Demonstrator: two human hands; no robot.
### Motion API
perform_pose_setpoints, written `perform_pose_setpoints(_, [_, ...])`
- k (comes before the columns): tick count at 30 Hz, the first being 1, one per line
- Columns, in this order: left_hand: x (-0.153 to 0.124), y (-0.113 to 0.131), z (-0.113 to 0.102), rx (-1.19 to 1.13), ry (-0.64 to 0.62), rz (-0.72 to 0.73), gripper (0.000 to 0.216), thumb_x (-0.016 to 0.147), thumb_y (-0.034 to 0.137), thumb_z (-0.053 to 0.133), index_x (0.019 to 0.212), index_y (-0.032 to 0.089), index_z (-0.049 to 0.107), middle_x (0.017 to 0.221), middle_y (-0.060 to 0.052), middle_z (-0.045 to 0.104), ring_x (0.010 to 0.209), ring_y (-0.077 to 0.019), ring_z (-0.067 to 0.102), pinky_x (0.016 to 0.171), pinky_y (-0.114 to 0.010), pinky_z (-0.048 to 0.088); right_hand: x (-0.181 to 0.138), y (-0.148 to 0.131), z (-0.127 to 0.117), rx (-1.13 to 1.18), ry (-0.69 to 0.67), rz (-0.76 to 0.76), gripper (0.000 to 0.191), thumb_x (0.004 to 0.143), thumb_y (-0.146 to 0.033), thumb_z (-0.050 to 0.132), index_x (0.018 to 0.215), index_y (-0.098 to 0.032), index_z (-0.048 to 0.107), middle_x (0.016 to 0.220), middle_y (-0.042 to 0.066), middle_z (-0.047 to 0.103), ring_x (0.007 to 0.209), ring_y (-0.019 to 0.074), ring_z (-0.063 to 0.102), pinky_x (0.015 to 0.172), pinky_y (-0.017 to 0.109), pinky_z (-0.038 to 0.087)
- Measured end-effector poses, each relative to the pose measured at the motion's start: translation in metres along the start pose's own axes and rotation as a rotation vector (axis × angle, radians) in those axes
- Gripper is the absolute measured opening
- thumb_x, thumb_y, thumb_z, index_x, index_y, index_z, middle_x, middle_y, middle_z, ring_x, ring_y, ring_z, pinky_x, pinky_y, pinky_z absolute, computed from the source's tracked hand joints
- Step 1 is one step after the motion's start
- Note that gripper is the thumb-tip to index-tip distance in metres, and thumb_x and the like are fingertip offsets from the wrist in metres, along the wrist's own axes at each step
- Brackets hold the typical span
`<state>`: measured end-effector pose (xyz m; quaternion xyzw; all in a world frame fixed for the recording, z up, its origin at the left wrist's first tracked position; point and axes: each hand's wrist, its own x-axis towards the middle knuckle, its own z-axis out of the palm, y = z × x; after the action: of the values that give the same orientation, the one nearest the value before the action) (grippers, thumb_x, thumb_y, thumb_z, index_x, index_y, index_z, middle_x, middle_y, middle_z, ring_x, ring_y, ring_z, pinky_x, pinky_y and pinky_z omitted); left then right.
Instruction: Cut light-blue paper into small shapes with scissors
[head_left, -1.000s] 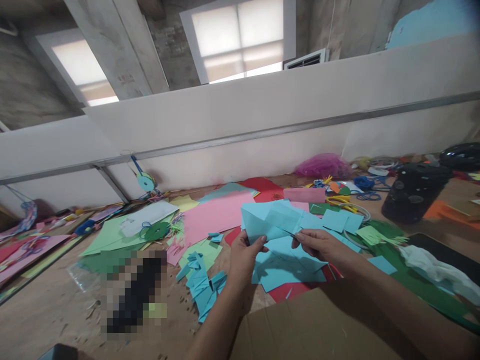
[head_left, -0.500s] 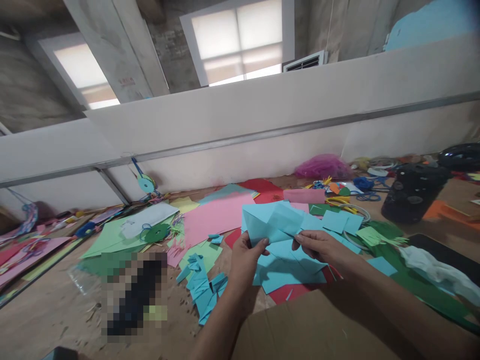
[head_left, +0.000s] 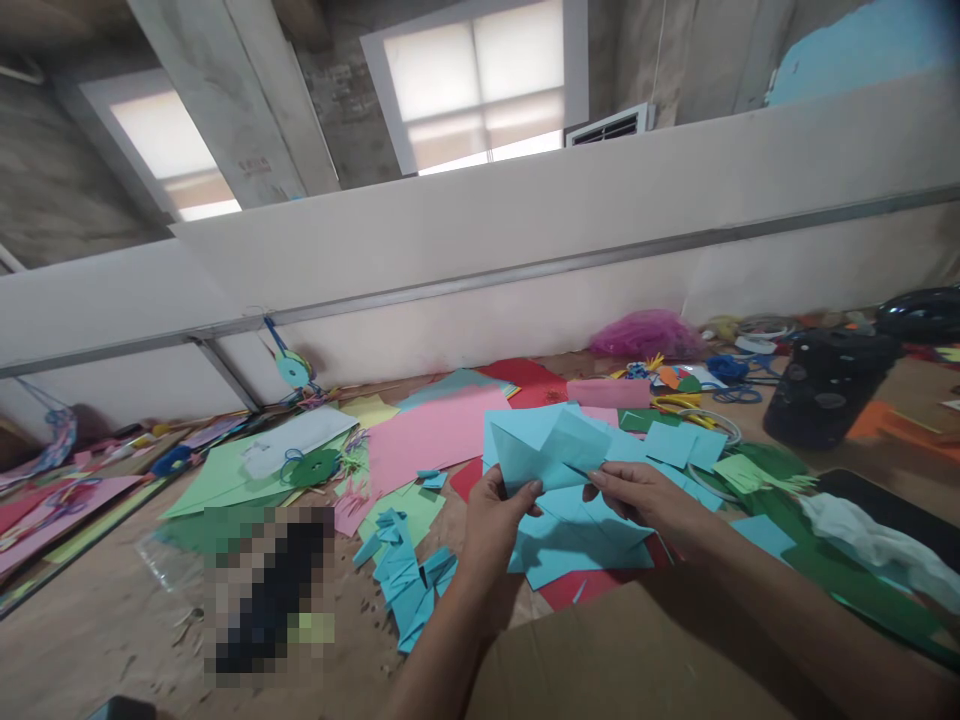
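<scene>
- Both hands are on one piece: the left hand (head_left: pixel 491 515) pinches the lower left edge of the folded blue paper (head_left: pixel 551 450), thumb on top and fingers behind.
- Same deal with the right hand (head_left: pixel 637 495), fingertips closed on the lower right edge, so neither palm is spread flat.
- That paper sits just right of centre in the frame, lifted off the table (head_left: pixel 112 620) and tilted up toward the camera, right above the loose blue sheets (head_left: pixel 570 545) lying on a red sheet (head_left: pixel 577 585).
- My read: it's a fold being lined up in the air. For a clean one I'd match the two edges first, with the pinches close to the crease line, and not squeeze until the corners meet.
- Honestly I'd drop it onto something flat to press the crease. The cardboard (head_left: pixel 622 660) at the bottom of the frame is the nearest firm spot.
- Thin paper like this probably buckles if the hands pull apart, so a light grip seems smart.
- Other stuff around: a heap of small blue folded bits (head_left: pixel 405 575) lower left of the hands, a big pink sheet (head_left: pixel 431 425) behind, yellow scissors (head_left: pixel 679 403) and a black container (head_left: pixel 821 385) off to the right.
- Can't tell how many layers the fold has from this angle.
</scene>
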<state>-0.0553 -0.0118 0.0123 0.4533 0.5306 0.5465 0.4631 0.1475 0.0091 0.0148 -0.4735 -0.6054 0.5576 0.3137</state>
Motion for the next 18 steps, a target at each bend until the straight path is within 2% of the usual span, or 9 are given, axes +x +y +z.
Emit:
perform_pose_setpoints(7, [0.002, -0.008, 0.000, -0.030, -0.078, 0.010, 0.025, 0.062, 0.035, 0.078, 0.074, 0.017, 0.064, 0.054, 0.001, 0.061, 0.052, -0.0148, 0.057, 0.056, -0.025, 0.042, 0.001, 0.004, 0.004, 0.031, 0.010, 0.075, 0.055, 0.074, -0.072, 0.055, 0.078, -0.018, 0.060, 0.057, -0.004, 0.048, 0.043, 0.0072, 0.025, 0.044, 0.026, 0.015])
perform_pose_setpoints(12, [0.002, -0.011, 0.001, -0.009, -0.095, -0.004, 0.026, 0.062, 0.036, 0.079, 0.074, 0.017, 0.064, 0.053, 0.001, 0.060, 0.053, -0.0157, 0.058, 0.058, -0.026, 0.042, 0.001, 0.008, 0.005, 0.024, 0.063, 0.069, 0.054, 0.074, -0.071, 0.056, 0.061, -0.021, 0.044, 0.053, -0.004, 0.042, 0.048, 0.0092, 0.030, 0.047, 0.026, 0.019])
perform_pose_setpoints(18, [0.003, -0.015, 0.001, -0.038, -0.138, 0.010, 0.027, 0.063, 0.037, 0.078, 0.075, 0.017, 0.063, 0.054, 0.002, 0.060, 0.050, -0.0143, 0.056, 0.056, -0.026, 0.041, 0.000, 0.009, 0.006, 0.098, 0.021, 0.061, 0.050, 0.077, -0.066, 0.056, 0.061, -0.020, 0.046, 0.056, -0.004, 0.039, 0.049, 0.0094, 0.026, 0.048, 0.027, 0.016])
